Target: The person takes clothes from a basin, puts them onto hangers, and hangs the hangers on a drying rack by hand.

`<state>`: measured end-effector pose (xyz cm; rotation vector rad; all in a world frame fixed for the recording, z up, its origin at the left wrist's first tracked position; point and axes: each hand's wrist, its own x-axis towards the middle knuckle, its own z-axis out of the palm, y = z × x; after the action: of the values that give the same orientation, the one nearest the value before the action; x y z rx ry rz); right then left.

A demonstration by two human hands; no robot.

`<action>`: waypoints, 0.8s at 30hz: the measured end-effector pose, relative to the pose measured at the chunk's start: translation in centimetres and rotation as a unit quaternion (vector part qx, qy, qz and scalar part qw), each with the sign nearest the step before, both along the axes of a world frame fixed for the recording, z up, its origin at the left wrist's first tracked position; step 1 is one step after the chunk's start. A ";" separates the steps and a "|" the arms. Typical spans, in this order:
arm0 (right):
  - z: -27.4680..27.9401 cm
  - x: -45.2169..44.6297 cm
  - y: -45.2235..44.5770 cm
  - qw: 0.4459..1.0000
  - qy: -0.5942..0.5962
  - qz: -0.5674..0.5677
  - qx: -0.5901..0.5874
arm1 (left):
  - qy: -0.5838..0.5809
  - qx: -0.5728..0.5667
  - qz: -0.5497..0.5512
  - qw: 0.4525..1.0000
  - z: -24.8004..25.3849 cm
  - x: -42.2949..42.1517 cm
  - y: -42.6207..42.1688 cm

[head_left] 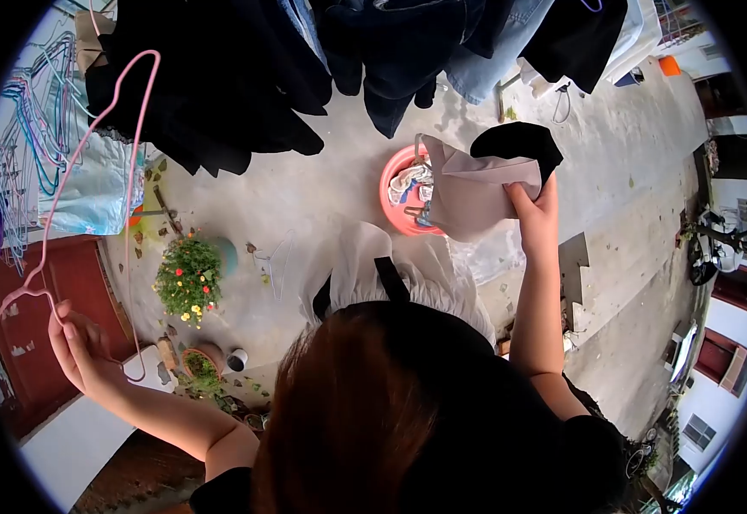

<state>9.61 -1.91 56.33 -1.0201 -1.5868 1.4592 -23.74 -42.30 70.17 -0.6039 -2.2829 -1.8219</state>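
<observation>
On the left, my left hand [82,351] is closed on a pink clothes hanger [140,128], its thin frame rising well above my fingers. My right hand [538,210] pinches a folded grey garment [476,193] between thumb and fingers. A black piece of cloth [523,146] lies against the garment's top; whether it is part of it I cannot tell. Just beyond the garment, a pink basin [388,201] with some clothes [410,182] in it stands on the ground, partly hidden by the grey cloth.
Dark clothes [211,77] and jeans [399,43] hang overhead along the top. Several hangers [39,111] hang at the far left. A flowering potted plant [187,278] and a loose hanger [281,265] are on the concrete ground [339,180].
</observation>
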 end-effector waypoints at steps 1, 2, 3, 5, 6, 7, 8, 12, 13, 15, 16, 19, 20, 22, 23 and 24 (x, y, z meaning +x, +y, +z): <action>0.1 0.3 0.3 1.000 -0.003 -0.001 -0.006 | -0.028 0.002 -0.028 0.999 -0.6 1.1 1.1; 0.4 0.5 0.6 1.000 -0.004 -0.002 -0.013 | -0.056 0.005 -0.056 0.997 -1.4 2.4 2.4; 0.7 0.8 0.9 1.000 0.001 -0.005 -0.007 | -0.098 0.028 -0.104 0.989 -2.0 3.6 3.8; 1.0 1.8 1.7 1.000 -0.006 -0.015 0.001 | -0.144 0.064 -0.215 0.964 -3.9 5.1 6.2; 1.5 2.2 1.9 1.000 0.003 -0.020 0.004 | -0.145 0.080 -0.279 0.946 -5.0 5.6 7.4; 1.8 2.7 2.0 1.000 0.001 -0.024 0.004 | -0.152 0.082 -0.280 0.944 -5.9 6.7 9.3; 2.2 3.2 2.2 1.000 -0.002 -0.029 0.005 | -0.159 0.084 -0.283 0.942 -6.6 7.5 11.1; 2.7 4.8 3.1 0.998 -0.005 -0.057 0.019 | -0.222 0.171 -0.381 0.881 -7.7 9.6 17.5; 2.8 5.2 3.4 0.998 -0.006 -0.061 0.026 | -0.226 0.157 -0.378 0.884 -7.6 10.1 19.2; 2.7 5.7 3.6 0.997 -0.008 -0.069 0.040 | -0.233 0.128 -0.373 0.889 -7.3 10.7 22.2; 2.8 5.9 3.7 0.996 -0.008 -0.079 0.035 | -0.281 0.141 -0.374 0.872 -7.5 11.0 23.3; 3.2 6.5 3.8 0.993 -0.014 -0.112 0.023 | -0.352 0.106 -0.416 0.832 -8.6 11.1 25.9; 3.2 6.8 3.9 0.992 -0.020 -0.123 0.022 | -0.350 0.078 -0.411 0.838 -8.7 11.8 27.0; 3.2 7.2 4.3 0.989 -0.022 -0.142 0.027 | -0.318 0.079 -0.448 0.831 -10.8 12.3 28.8; 3.3 7.6 4.5 0.988 -0.018 -0.152 0.033 | -0.338 0.089 -0.454 0.819 -11.5 12.4 29.7; 3.2 8.2 4.6 0.986 -0.015 -0.163 0.036 | -0.360 0.097 -0.459 0.806 -12.0 12.6 30.3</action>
<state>17.78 2.71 59.54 -1.1999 -1.4026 1.1611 -11.16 -11.97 58.19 -1.3381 -2.2985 -3.1480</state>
